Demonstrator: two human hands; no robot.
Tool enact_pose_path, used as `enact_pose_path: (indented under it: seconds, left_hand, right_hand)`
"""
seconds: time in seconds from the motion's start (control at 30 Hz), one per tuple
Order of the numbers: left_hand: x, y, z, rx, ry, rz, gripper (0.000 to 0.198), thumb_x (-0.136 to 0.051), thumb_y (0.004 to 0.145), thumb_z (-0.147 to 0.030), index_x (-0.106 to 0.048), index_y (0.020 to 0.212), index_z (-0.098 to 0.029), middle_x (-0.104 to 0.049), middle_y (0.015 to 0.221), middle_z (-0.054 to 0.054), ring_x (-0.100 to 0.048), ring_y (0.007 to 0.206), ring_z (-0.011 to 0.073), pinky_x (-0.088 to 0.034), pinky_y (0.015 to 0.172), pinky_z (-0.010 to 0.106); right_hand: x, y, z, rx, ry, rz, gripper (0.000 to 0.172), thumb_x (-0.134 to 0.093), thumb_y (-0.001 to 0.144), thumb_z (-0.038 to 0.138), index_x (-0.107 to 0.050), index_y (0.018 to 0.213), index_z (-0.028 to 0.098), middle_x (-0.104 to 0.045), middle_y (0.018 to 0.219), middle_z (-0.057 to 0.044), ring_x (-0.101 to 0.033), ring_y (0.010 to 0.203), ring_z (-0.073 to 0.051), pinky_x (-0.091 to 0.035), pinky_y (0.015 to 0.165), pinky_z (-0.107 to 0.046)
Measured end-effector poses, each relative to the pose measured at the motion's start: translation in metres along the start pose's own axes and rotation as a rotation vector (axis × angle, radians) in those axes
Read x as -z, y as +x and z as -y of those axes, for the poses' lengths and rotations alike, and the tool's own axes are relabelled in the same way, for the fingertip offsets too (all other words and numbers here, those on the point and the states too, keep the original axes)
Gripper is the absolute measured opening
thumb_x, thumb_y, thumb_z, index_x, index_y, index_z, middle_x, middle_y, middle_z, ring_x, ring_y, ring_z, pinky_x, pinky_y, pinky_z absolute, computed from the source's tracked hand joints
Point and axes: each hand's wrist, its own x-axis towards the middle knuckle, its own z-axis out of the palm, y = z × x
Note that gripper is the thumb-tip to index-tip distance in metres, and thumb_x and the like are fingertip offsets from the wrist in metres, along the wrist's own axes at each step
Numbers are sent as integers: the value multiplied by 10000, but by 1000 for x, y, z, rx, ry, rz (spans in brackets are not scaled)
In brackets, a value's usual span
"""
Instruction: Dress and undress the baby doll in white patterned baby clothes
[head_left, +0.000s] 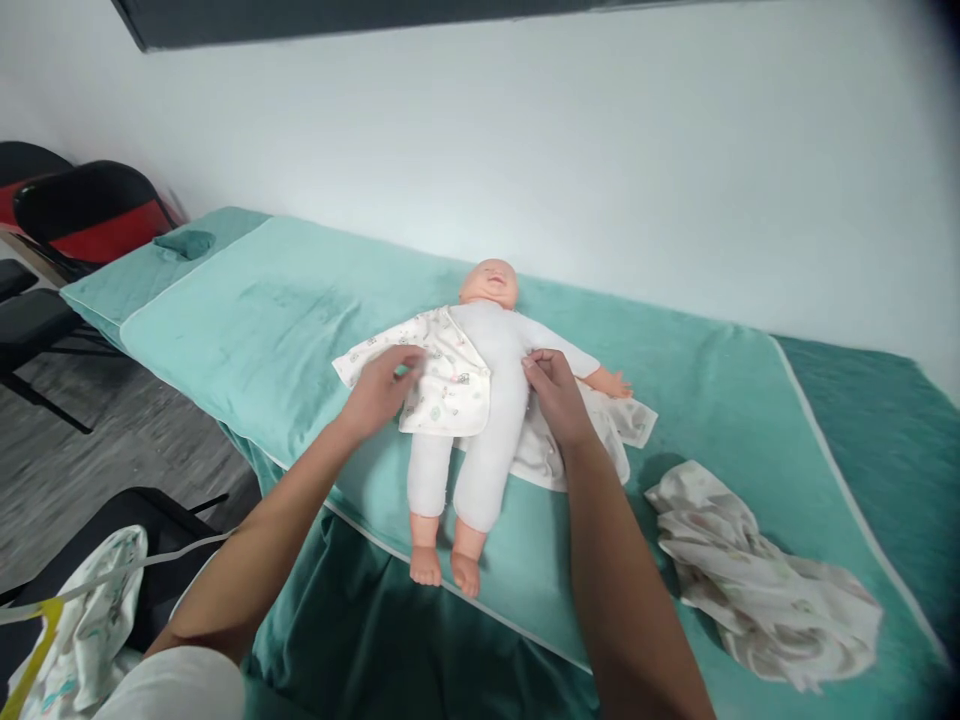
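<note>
A baby doll in a white body lies on its back on the green bed. A white printed baby shirt covers the arm and half the chest on the left of the view. The shirt's other half is spread under the doll, below its bare-handed arm. My left hand is over the shirt's covered sleeve side, its fingers curved and a little apart, tips blurred. Against the doll's side, my right hand has thumb and fingers drawn together; what lies between them is hidden.
A crumpled printed cloth lies on the bed at right. A black chair at lower left carries another printed cloth, near a pale cord and a yellow strip. Black and red chairs stand at far left. A white wall runs behind.
</note>
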Motion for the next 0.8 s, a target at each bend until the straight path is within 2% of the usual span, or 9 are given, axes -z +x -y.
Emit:
enact_pose_path:
  seconds: [0.07, 0.13, 0.23, 0.33, 0.5, 0.57, 0.67, 0.73, 0.8]
  left_hand:
    - [-2, -3, 38, 66, 397, -184, 423, -568, 934, -198, -602, 1356, -197, -557, 1526, 178, -480, 1451, 359, -425, 1152, 566]
    - [1, -2, 76, 130, 604, -163, 492, -505, 973, -218, -532, 1464, -187, -493, 1590, 190, -386, 1515, 399, -341, 1187, 645]
    - [12, 9, 116, 144, 680, -88, 528, -346, 1014, -179, -487, 1522, -174, -545, 1557, 173, -444, 1481, 357, -321, 1206, 611]
    - [21, 27, 134, 138, 705, -127, 561, -293, 1010, -154, -473, 1542, -161, -465, 1629, 156, -412, 1504, 351, -330, 1202, 582]
    - [15, 37, 134, 215, 654, -305, 578, -332, 959, -92, -516, 1502, -161, -401, 1666, 156, -346, 1549, 355, -346, 1202, 581]
    - [8, 27, 128, 161, 593, -424, 558, -368, 928, -63, -575, 1433, -179, -456, 1623, 141, -354, 1547, 309, -333, 1234, 539]
    - [-7, -2, 108, 38, 439, -522, 423, -413, 965, -139, -626, 1330, -165, -600, 1447, 165, -500, 1422, 270, -407, 1201, 480]
    - [-22, -26, 88, -79, 332, -429, 354, -442, 1000, -233, -640, 1290, -184, -668, 1330, 157, -583, 1318, 267, -458, 1156, 475]
    - [-36, -47, 68, -213, 220, -228, 381, -481, 991, -258, -603, 1352, -229, -662, 1364, 138, -595, 1311, 264, -475, 1140, 476]
  right_hand:
    - [0, 0, 0, -15, 1, -12, 371, -645, 812, 580, -527, 953, 258, -499, 729, 47, -471, 710, -169, -403, 685, -313]
    - [-1, 1, 1, -39, -9, -37, 359, -637, 816, 576, -542, 952, 257, -501, 719, 47, -473, 701, -169, -403, 676, -312]
    - [-2, 1, 2, -67, -19, -72, 356, -633, 808, 574, -557, 942, 253, -510, 719, 47, -480, 702, -168, -408, 676, -309]
    - [-3, 2, 1, -70, -7, -66, 372, -636, 802, 584, -553, 945, 251, -513, 720, 53, -483, 699, -163, -409, 682, -304]
    - [-1, 2, -1, -46, -44, -73, 336, -625, 836, 555, -567, 954, 245, -536, 750, 45, -485, 724, -164, -412, 696, -298]
    - [-1, 2, -1, -46, -55, -68, 318, -619, 847, 542, -570, 950, 246, -533, 741, 45, -482, 718, -165, -410, 691, -298]
    - [-1, 1, 0, -49, -75, -68, 308, -613, 855, 542, -573, 941, 249, -523, 713, 50, -477, 693, -166, -406, 674, -299]
    - [0, -1, 1, -52, -127, -97, 319, -605, 870, 559, -590, 953, 251, -550, 713, 46, -495, 693, -171, -406, 676, -304]
    - [1, -4, 5, -26, -248, -178, 333, -606, 880, 571, -604, 954, 246, -619, 764, 23, -544, 732, -185, -420, 716, -322]
